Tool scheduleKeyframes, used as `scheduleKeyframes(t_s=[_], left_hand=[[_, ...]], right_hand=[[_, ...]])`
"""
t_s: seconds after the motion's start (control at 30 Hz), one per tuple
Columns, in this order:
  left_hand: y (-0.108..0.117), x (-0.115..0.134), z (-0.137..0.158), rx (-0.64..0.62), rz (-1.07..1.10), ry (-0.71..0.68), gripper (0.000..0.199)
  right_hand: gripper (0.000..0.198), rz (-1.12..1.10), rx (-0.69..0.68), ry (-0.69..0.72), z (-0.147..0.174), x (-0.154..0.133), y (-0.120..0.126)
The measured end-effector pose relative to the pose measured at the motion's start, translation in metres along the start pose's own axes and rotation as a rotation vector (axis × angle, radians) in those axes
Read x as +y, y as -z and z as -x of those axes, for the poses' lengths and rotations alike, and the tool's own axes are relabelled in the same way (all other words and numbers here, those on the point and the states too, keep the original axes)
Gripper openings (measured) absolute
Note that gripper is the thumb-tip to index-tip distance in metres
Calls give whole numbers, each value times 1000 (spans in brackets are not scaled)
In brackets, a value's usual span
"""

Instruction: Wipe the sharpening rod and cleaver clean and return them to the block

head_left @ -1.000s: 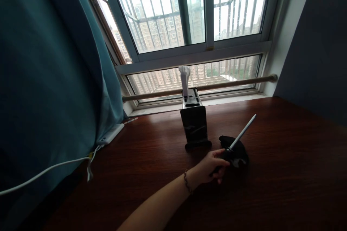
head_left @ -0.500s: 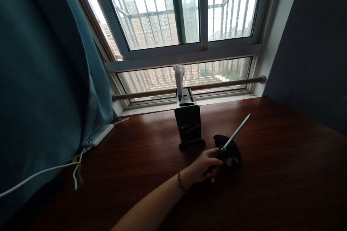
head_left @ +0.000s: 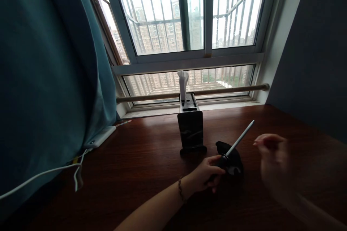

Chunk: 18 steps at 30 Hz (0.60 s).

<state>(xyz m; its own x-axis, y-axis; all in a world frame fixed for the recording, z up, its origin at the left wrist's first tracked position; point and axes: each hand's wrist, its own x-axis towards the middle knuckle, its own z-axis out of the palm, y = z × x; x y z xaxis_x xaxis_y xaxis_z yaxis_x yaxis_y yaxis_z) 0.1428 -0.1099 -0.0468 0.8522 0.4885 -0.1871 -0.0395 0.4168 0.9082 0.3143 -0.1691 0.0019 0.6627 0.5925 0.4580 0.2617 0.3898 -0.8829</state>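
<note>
A sharpening steel with a black handle and a pale thin rod is in my left hand. My fingers wrap its handle, and the rod points up and to the right. Right behind the handle lies a black, curved object; its kind is too dark to make out, and I cannot tell whether it touches the steel. My right hand is in the air to the right of the rod tip, apart from it. Motion smears its bent fingers, and no object shows in them.
Beyond my left hand stands a black knife block with a white handle sticking up from it. A white power strip with a cable lies by the blue curtain. A rail crosses the window behind the brown table.
My right hand has come into view from the right. My left hand keeps its hold on the sharpening steel. The whole view has shifted slightly, so things appear lower and further right.
</note>
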Motion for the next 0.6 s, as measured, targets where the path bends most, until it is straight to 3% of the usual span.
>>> scheduleKeyframes(t_s=[0.07,0.17,0.27,0.4,0.5,0.6], left_hand=[[0,1,0,4,18,-11,54],[2,1,0,29,44,-18,56],[4,1,-1,35,58,2,57],[6,3,-1,16,68,35,57],[7,3,-2,12,78,36,64],[8,1,-3,17,87,18,67]], right_hand=[[31,-25,-95,-211,5,35,-7],[34,-273,-408,-576,12,81,-18],[32,-470,-601,-666,14,93,-19],[37,-504,-708,-735,5,77,-10],[39,-393,-750,-629,-1,75,-6],[42,-264,-679,-502,-5,86,-7]])
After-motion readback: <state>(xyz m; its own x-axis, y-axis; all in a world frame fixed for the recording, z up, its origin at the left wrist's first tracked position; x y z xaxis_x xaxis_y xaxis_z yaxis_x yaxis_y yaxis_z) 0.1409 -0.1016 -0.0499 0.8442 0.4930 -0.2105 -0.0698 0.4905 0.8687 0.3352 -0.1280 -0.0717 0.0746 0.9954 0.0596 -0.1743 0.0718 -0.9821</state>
